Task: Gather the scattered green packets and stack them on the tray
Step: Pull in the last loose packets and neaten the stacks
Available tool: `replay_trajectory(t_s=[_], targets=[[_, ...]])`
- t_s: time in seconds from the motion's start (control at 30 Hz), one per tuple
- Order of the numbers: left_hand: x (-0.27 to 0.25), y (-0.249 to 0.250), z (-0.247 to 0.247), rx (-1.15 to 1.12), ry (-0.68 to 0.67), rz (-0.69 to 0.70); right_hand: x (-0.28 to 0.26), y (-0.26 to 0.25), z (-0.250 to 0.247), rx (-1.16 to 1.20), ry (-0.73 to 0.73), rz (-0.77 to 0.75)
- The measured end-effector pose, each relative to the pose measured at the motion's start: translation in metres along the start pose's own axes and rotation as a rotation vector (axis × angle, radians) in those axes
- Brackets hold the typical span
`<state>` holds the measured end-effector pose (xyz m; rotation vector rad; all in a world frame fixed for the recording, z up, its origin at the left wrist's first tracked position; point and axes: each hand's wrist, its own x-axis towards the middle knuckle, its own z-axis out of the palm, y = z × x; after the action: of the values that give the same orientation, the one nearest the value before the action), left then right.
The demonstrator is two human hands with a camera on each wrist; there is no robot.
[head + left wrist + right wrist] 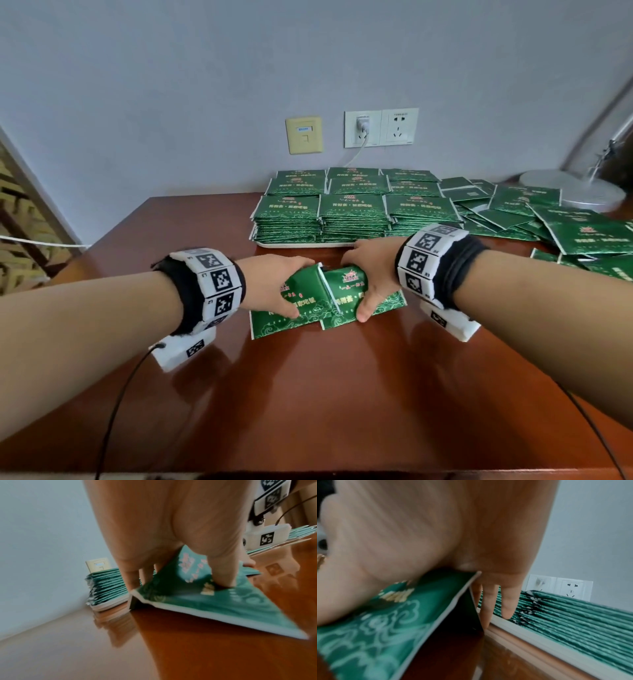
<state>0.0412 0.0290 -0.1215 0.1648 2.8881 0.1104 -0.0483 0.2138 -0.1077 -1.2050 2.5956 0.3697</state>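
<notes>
Both hands grip a bunch of packets (325, 294) mid-tabletop (308, 394), just before the tray (301, 244): left hand (274, 284) and right hand (370, 274) curl round its ends. Stacks (352, 212) fill the tray; loose packets (534, 219) lie toward the right edge.

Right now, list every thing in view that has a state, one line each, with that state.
left hand: grips the held packets, thumb on top
right hand: grips the held packets
held packets: bunched between both hands, low over the table
tray: loaded with neat packet stacks
scattered packets: loose, overlapping, right of the tray
left socket: plug in
right socket: empty
</notes>
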Motion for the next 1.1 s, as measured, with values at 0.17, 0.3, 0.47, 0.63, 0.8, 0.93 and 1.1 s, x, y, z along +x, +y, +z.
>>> replay_trajectory(t_s=[0.17,0.3,0.47,0.63,0.8,0.93,1.1], targets=[[-0.003,-0.015,-0.020,-0.110,0.251,0.034,-0.001,0.013,-0.015,0.168,0.142,0.016],[-0.005,-0.023,-0.046,-0.220,0.207,-0.008,-0.009,0.029,-0.025,0.414,0.073,0.064],[0.007,-0.025,-0.039,-0.147,0.054,-0.125,-0.016,0.027,-0.020,0.155,-0.055,0.163],[0.020,-0.018,-0.005,0.105,-0.102,-0.275,-0.007,0.015,0.003,0.086,-0.072,0.146],[0.025,-0.015,-0.002,0.209,-0.146,-0.368,0.001,0.013,0.011,-0.001,-0.098,0.227],[0.028,-0.008,-0.003,0.222,-0.159,-0.390,0.001,0.014,0.012,0.036,-0.089,0.257],[0.025,0.006,-0.007,0.221,-0.176,-0.352,-0.002,0.013,0.014,0.135,-0.089,0.229]])
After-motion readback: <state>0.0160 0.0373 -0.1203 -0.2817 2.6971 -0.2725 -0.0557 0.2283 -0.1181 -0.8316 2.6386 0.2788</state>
